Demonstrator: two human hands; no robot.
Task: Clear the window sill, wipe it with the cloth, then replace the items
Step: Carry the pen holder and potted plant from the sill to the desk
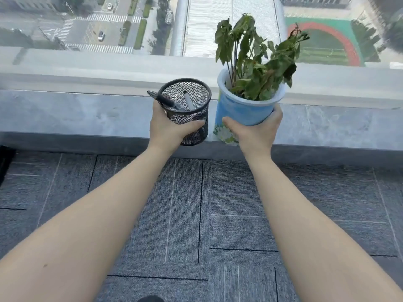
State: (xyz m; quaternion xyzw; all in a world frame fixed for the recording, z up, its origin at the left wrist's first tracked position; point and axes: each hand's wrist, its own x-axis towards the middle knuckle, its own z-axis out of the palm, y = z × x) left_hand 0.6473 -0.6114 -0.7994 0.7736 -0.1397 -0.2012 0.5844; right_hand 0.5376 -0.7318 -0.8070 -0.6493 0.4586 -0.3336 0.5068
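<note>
Hands grip both items at the front edge of the window sill [87,114], left hand [169,127] wrapped round the mesh pen holder [189,110], right hand [257,131] round the plant pot [239,110]; no cloth in sight, wiping status unclear.

Wide open grey window sill [76,114] to the left and the right, nothing on it. Centre's crowded: mesh pen holder [189,114] and blue plant pot [244,112] just beside each other, only a sliver between
</note>
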